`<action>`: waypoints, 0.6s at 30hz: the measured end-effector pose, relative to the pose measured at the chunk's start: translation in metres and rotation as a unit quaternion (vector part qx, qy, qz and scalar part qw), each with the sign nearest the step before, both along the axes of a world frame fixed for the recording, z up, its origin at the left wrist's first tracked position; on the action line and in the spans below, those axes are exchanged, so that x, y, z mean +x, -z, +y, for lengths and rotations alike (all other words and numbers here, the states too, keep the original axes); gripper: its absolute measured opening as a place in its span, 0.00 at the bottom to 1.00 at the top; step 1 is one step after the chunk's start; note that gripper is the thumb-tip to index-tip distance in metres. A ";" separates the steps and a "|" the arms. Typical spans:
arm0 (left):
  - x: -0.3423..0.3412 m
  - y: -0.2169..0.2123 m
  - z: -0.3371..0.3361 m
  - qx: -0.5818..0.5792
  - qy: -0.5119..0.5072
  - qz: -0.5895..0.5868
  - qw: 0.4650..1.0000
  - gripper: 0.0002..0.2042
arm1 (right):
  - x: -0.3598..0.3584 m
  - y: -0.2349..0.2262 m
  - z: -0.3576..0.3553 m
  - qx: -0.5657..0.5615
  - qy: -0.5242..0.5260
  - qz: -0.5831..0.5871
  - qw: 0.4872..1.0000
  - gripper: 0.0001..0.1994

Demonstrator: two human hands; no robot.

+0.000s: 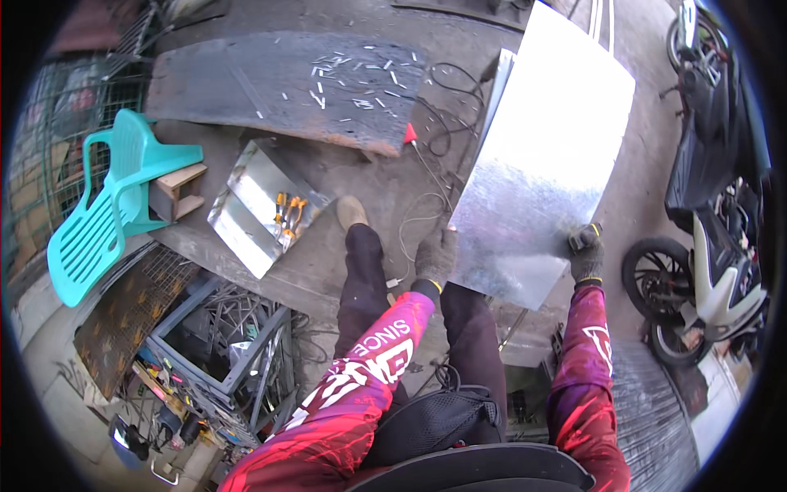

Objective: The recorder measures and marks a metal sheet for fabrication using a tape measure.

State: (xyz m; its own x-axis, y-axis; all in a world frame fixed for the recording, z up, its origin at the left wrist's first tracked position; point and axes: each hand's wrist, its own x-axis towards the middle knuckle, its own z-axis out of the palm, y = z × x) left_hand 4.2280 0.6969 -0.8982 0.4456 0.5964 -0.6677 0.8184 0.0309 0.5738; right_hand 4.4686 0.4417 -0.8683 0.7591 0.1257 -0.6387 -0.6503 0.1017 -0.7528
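Note:
A large, shiny silver metal sheet (537, 156) stretches away in front of me, tilted to the right. My left hand (435, 256), in a grey work glove, is closed on its left edge near the close end. At the right edge my right hand (586, 252), gloved too, is closed on the sheet. A small dark and yellow patch shows at the right fingers; whether it is glove or a separate object I cannot tell. The fingers under the sheet are hidden.
Left of my feet, orange-handled hand tools (288, 211) lie on a smaller metal sheet (246, 184). Metal offcuts litter a dark board (221, 78) farther off. A turquoise chair (123, 189), a metal frame (221, 328), cables (447, 139) and a motorcycle (705, 254) surround the spot.

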 end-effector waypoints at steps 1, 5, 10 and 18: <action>0.000 -0.009 0.002 0.046 0.007 -0.038 0.998 0.23 | -0.001 -0.006 0.004 0.051 0.043 0.025 0.997 0.12; -0.003 -0.035 0.016 0.146 0.071 -0.012 0.987 0.23 | -0.014 -0.042 0.030 0.062 0.135 -0.052 0.988 0.13; -0.052 -0.071 0.046 0.132 0.004 -0.026 0.991 0.25 | -0.044 -0.093 0.076 0.061 0.068 -0.143 0.985 0.10; -0.110 -0.058 0.138 0.294 0.002 -0.078 0.953 0.19 | -0.066 -0.108 0.217 0.112 0.014 -0.171 0.979 0.09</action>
State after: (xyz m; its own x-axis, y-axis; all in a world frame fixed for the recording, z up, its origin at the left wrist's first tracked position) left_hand 4.1176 0.8353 -0.8398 0.5146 0.8452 -0.1440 0.7209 -0.3357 0.6063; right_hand 4.4024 0.6583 -0.7606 0.9293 0.2090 -0.3046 -0.3578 0.3040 -0.8830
